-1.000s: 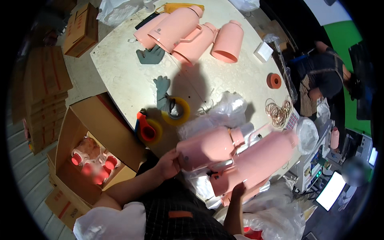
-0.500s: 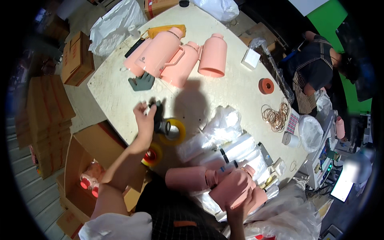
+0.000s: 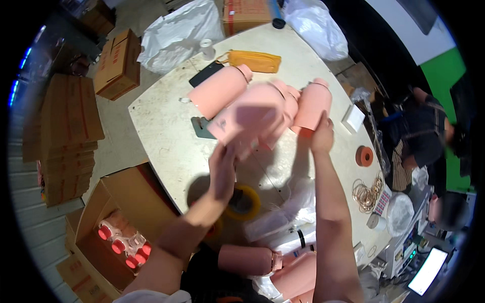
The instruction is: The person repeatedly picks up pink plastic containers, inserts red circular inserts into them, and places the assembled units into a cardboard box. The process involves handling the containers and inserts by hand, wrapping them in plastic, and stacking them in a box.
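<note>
My left hand (image 3: 221, 169) grips the lower end of a pink jug (image 3: 247, 111), blurred by motion, tilted over the others. A second pink jug (image 3: 290, 106) is partly hidden behind it. My right hand (image 3: 323, 134) has its fingers closed on the lower side of a pink bottle (image 3: 314, 103) at the right of the group. Another pink bottle (image 3: 217, 91) lies to the left, beside a dark flat object (image 3: 204, 74). Part of a grey-green glove (image 3: 200, 127) shows under the held jug. Close to my body lie more pink bottles (image 3: 245, 260).
A yellow pouch (image 3: 257, 60) lies at the far side. Yellow tape (image 3: 245, 202), clear plastic bags (image 3: 283, 217), a white box (image 3: 353, 118), an orange-brown roll (image 3: 364, 156) and rubber bands (image 3: 367, 196) lie on the table. An open carton (image 3: 101, 202) stands left; a person (image 3: 422, 131) works at right.
My right hand has left a near bottle and reached the far right one. My left hand has moved forward onto the top jug, which has shifted right off the left bottle. The view has shifted.
</note>
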### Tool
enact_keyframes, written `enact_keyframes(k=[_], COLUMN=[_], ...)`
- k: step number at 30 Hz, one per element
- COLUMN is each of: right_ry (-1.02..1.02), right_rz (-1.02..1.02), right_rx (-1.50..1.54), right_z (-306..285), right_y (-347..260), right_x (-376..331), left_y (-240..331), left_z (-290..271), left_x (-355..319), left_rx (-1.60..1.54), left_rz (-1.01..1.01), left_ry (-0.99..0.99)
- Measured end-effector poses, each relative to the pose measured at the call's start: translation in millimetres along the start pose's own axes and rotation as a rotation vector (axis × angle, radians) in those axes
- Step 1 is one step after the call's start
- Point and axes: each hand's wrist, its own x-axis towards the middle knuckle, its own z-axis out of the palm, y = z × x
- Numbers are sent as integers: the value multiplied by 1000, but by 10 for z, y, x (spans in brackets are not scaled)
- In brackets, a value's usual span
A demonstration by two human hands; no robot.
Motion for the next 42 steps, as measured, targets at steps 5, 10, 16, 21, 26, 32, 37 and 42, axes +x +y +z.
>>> enact_keyframes(k=[5, 10, 16, 21, 26, 32, 37, 42], right_ry=[78, 17, 174, 154, 204, 370, 120, -246], right_rz=[-36, 354, 644, 510, 433, 369, 143, 57], right_rx=[808, 1284, 1437, 1433, 1289, 1196, 953, 934], right_z=[-148, -613, -1444, -1654, -1926, -2370, -3003, -3179], right_y=[745, 1302, 1367, 1846, 2113, 2266, 2848, 2696], right_x=[-295, -1789, -3265, -4064, -4823, -5448, -6420, -7533], left_y=[-400, -920, -1131, -1037, -995, -975, -1247, -1276], left_z=[-627, -772, -889, -919, -647, -692, -792, -1273], left_x=[-1018, -1579, -1750, -1856, -2242, -3077, -3511, -4555], left_rx=[-89, -57, 249, 247, 353, 502, 504, 223], left_rz=[-335, -807, -646, -591, -410, 145, 785, 943], left_ry=[-22, -98, -171, -262, -224, -482, -838, -1318])
